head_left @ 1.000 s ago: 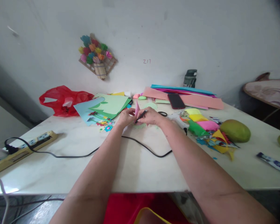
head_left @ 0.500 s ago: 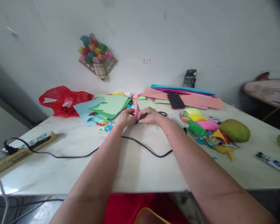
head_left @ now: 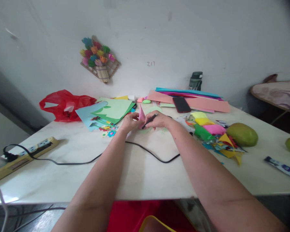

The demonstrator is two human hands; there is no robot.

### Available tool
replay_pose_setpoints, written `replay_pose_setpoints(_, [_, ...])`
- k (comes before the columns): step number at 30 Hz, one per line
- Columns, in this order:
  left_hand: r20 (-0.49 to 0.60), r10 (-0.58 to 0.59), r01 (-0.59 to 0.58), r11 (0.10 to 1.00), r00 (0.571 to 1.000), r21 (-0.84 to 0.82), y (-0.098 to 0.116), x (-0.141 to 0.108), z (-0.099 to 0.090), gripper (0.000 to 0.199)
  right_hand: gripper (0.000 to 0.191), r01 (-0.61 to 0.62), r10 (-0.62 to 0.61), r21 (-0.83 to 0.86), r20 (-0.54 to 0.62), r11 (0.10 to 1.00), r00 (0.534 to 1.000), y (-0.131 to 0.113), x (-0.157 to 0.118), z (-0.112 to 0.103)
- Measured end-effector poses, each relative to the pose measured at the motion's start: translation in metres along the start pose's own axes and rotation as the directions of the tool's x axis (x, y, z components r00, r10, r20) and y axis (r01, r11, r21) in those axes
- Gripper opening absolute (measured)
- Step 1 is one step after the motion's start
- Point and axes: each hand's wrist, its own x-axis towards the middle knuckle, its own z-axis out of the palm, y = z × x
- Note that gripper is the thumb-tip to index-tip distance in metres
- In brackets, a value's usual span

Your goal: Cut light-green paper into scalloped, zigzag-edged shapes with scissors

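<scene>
In the middle of the table, my left hand [head_left: 131, 121] is closed on a small pink paper cone [head_left: 141, 114] whose tip points up. A dark pen [head_left: 149, 121] is pinched in my right hand [head_left: 159, 120], its point low against the cone's right side. Whether the pen tip touches the paper or the table is too small to tell. Pale green paper pieces [head_left: 155, 110] lie behind and beneath my hands. To the left are green sheets [head_left: 116, 109], a light blue sheet [head_left: 85, 115] and small coloured cut-outs [head_left: 111, 133].
A black cable [head_left: 154, 157] crosses the table before my hands from a power strip [head_left: 26, 158]. A red plastic bag [head_left: 65, 103] stands left. At right are a phone [head_left: 181, 104], coloured clay packs [head_left: 215, 129], paper scraps [head_left: 228, 151] and a green mango [head_left: 242, 134].
My right hand and the pen have shifted slightly right, and the pen stands a little steeper. My left hand keeps its hold on the pink cone.
</scene>
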Motion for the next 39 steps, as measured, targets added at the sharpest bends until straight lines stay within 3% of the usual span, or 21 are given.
replay_pose_setpoints(10, [0.001,-0.031,0.031,0.999,1.0,-0.021,0.007,-0.004,0.0,0.029,0.01,-0.033,0.033,-0.007,0.046,0.999,0.998,-0.004,-0.006,-0.01])
replay_pose_setpoints(15, [0.002,-0.033,0.033,0.999,0.999,-0.008,0.004,-0.003,0.0,0.032,0.011,-0.063,0.063,0.012,0.011,0.998,0.998,-0.004,-0.01,-0.016])
replay_pose_setpoints(19, [-0.01,-0.023,0.024,1.0,1.0,0.019,0.001,-0.003,0.0,0.029,0.009,-0.073,0.092,0.126,-0.158,0.989,0.983,0.001,-0.011,-0.021])
replay_pose_setpoints(23, [-0.04,-0.028,0.031,0.996,0.999,0.078,0.0,-0.002,-0.001,0.031,0.005,-0.064,0.168,0.253,-0.418,0.965,0.893,0.011,-0.007,-0.02])
replay_pose_setpoints(25, [-0.055,-0.016,0.022,0.994,0.998,0.11,-0.001,-0.001,-0.001,0.033,0.005,-0.064,0.206,0.304,-0.461,0.951,0.863,0.015,-0.001,-0.016])
replay_pose_setpoints(27, [-0.064,0.024,-0.013,0.988,0.998,0.157,-0.003,0.0,0.0,0.032,0.004,-0.075,0.224,0.316,-0.464,0.946,0.857,0.019,0.007,-0.012])
replay_pose_setpoints(33, [-0.136,0.227,-0.173,0.929,0.964,0.326,-0.01,0.002,0.002,0.028,0.025,-0.156,0.252,0.239,-0.449,0.958,0.857,0.026,0.037,-0.005])
replay_pose_setpoints(39, [-0.123,0.221,-0.166,0.922,0.967,0.349,-0.009,0.001,0.001,0.028,0.022,-0.143,0.215,0.23,-0.326,0.963,0.921,0.024,0.059,0.0])
